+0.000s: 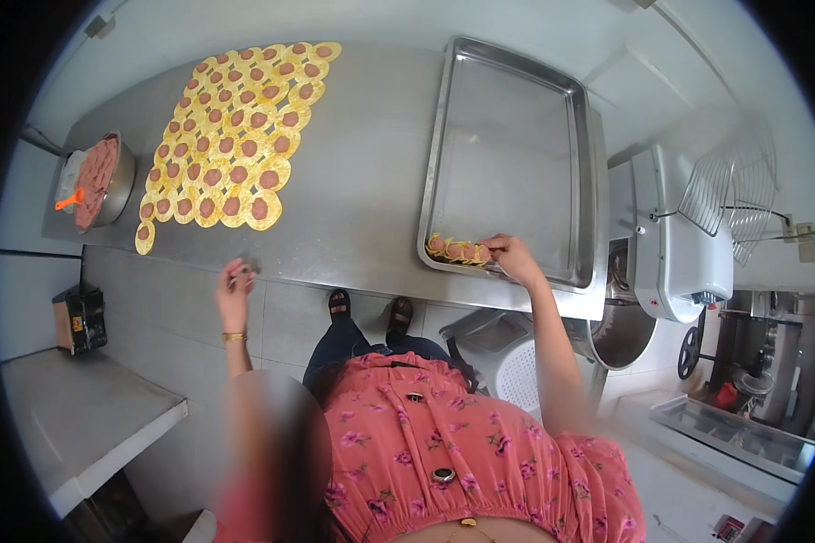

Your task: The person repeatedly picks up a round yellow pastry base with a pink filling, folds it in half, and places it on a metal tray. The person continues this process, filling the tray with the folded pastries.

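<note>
Dumplings (459, 251), rowed in the near-left corner of the metal tray (511, 149), judged light, soft, easily torn, best held by their sides; right hand (511, 258) pinched the end one, left hand (235, 279) hung half-curled, hold too blurred to tell.

on my feed i see mottled yellow wrappers (214, 145) dotted with pink meat filling (226, 144), an orange scoop (71, 200), a silver-grey tray (514, 149), a coral blouse (471, 425) with purple-pink flowers (500, 443) and dark blue jeans (330, 353).
</note>
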`<act>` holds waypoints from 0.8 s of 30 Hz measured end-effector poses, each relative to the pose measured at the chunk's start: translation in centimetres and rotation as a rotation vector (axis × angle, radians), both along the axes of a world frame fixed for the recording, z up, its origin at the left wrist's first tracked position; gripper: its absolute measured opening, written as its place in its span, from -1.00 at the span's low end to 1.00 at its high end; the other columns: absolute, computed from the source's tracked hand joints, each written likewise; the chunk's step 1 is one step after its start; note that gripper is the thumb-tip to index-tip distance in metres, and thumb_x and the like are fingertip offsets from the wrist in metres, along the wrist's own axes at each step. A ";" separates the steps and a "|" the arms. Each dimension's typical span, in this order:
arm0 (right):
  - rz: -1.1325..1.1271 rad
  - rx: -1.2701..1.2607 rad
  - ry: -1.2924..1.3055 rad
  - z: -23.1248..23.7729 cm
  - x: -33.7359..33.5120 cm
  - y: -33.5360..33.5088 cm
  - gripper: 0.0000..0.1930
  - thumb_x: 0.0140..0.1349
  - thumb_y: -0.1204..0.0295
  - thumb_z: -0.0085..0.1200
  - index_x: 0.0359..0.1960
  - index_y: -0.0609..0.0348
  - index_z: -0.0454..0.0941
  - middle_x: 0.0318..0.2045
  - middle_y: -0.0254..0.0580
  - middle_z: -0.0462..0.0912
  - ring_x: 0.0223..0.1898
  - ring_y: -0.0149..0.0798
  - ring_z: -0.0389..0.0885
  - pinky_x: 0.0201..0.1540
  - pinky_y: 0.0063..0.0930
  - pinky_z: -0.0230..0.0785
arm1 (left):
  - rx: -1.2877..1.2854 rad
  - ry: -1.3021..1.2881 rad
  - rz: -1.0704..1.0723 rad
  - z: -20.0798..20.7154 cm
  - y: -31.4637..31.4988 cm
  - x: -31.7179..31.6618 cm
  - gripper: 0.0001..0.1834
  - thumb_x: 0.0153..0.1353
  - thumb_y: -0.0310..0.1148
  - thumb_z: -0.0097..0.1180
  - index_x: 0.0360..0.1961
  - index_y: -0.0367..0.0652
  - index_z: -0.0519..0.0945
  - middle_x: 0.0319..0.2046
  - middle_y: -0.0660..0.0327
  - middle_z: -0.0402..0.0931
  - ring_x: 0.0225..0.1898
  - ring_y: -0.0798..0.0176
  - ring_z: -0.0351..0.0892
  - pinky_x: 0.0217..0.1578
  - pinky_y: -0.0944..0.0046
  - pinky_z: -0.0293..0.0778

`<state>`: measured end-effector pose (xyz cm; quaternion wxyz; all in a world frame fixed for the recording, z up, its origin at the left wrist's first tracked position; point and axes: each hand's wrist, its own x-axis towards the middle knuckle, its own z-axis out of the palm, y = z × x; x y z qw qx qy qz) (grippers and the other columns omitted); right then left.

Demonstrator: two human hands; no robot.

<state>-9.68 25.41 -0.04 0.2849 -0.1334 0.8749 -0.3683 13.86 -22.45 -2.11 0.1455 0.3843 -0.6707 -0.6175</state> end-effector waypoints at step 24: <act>-0.185 0.033 0.426 10.8 6.5 -10.4 -0.60 0.10 0.77 -0.13 -0.02 0.24 0.51 -0.08 -0.13 0.52 -0.13 -0.24 0.57 -0.04 -0.45 0.45 | -0.869 -0.607 0.486 -4.5 -32.8 0.0 -0.77 -0.05 -0.37 0.23 -0.32 -0.19 0.66 -0.28 -0.11 0.58 -0.28 -0.10 0.58 -0.18 0.05 0.48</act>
